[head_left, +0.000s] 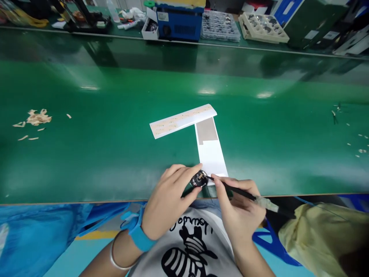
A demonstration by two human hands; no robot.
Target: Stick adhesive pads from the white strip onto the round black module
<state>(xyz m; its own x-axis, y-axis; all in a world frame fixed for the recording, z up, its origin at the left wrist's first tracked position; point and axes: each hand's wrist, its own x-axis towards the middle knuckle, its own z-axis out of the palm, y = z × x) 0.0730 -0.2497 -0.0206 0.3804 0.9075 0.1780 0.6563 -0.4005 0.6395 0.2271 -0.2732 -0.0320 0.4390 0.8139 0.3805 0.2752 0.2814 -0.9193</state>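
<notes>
Lower centre, left hand (167, 194) pinches a black disc (198, 179), apparently steadying it; right hand (241, 209) clasps a slim tool (240, 191) pen-style, seemingly for control.

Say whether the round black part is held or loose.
Held: the left hand has the round black part between thumb and fingers.

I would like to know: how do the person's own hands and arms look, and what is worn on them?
The left hand and the right hand are both ungloved, with no sleeve in view. A wide, bright blue band wraps the left wrist; above it sits a thin silver-coloured bangle. Nothing worn shows on the right wrist.
</notes>
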